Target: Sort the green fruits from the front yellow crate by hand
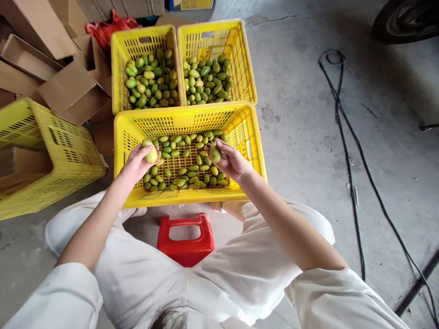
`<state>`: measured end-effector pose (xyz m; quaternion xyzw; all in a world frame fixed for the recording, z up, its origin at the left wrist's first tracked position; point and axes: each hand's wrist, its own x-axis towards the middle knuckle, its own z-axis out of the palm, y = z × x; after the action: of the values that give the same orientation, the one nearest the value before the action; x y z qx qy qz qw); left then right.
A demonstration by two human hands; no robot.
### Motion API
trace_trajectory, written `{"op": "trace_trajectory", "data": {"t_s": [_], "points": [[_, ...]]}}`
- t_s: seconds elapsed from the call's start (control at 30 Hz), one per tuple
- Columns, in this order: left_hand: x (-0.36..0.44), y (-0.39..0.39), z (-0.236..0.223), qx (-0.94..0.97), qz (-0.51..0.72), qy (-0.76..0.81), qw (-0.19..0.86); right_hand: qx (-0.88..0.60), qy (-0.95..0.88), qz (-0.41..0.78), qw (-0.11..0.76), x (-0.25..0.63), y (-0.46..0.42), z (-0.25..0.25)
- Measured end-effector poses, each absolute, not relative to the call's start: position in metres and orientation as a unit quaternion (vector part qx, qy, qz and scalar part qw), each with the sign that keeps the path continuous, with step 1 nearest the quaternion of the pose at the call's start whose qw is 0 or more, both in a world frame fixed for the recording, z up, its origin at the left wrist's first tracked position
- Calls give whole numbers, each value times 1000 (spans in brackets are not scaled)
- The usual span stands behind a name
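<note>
My left hand (136,161) is closed around a smooth, oval yellow-green fruit (151,154), with what looks like a second fruit (146,143) just behind it. In my right hand (232,161) is a darker green oval fruit (215,153), gripped between thumb and fingers. Both hands are above the front yellow plastic crate (185,198). Across its slotted floor lie many small oval fruits (193,173), green to yellow, loosely scattered with gaps between them. Their exact kind is not clear.
Two more yellow crates, left (115,73) and right (252,75), stand behind, piled with similar fruits. At left are a tilted yellow crate (73,141) and cardboard boxes (73,89). A red stool (185,251) is between my legs. A black cable (360,151) crosses the floor.
</note>
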<state>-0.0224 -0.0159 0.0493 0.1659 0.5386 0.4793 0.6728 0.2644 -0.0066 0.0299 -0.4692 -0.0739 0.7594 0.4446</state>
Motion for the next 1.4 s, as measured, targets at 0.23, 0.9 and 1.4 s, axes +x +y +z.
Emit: {"op": "trace_trajectory", "data": {"t_s": [0.23, 0.9, 1.4], "points": [[-26, -15, 47, 135, 471, 543, 681, -459, -80, 800, 378, 266, -10, 35], [-20, -11, 62, 88, 492, 538, 679, -488, -50, 721, 489, 266, -4, 23], [-18, -13, 56, 134, 416, 556, 707, -472, -140, 797, 350, 265, -11, 31]]}}
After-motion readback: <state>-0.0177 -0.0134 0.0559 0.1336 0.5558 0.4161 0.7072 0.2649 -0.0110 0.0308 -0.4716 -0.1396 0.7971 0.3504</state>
